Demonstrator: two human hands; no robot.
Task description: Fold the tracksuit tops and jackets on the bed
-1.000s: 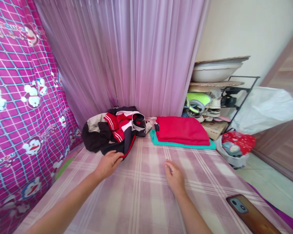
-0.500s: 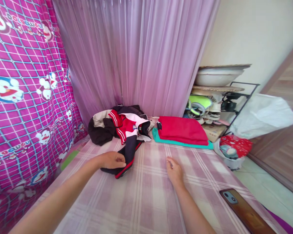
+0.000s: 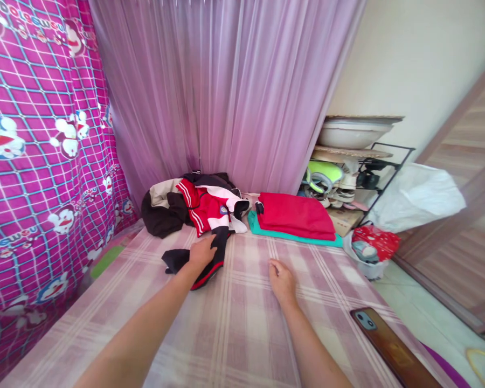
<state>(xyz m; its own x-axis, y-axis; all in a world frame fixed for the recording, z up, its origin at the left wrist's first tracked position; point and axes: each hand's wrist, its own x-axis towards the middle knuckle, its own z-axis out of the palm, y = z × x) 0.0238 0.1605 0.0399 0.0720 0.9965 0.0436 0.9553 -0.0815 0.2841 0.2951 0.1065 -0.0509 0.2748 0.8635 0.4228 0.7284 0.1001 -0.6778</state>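
Note:
My left hand (image 3: 202,252) is on the dark sleeve of a red, white and navy jacket (image 3: 208,210), its fingers curled over the fabric. That jacket lies crumpled at the far side of the checked bed, its sleeve stretched towards me. Under and beside the jacket is a dark garment with a beige lining (image 3: 161,213). My right hand (image 3: 283,277) rests on the sheet with loosely bent fingers, thumb a little apart, and I see nothing in it. Beyond it lies a folded red cloth (image 3: 295,215) on top of a folded teal cloth (image 3: 299,237).
A phone in a brown case (image 3: 392,345) lies near the bed's right edge. Purple curtains (image 3: 226,97) hang behind, and a pink patterned cloth (image 3: 44,161) on the left. To the right stand a rack (image 3: 382,188) with shoes and a basin, and a white bag (image 3: 420,196).
My left hand has moved slightly right and away from me, higher up the jacket's sleeve. The right hand stays resting on the sheet. The view has shifted a little.

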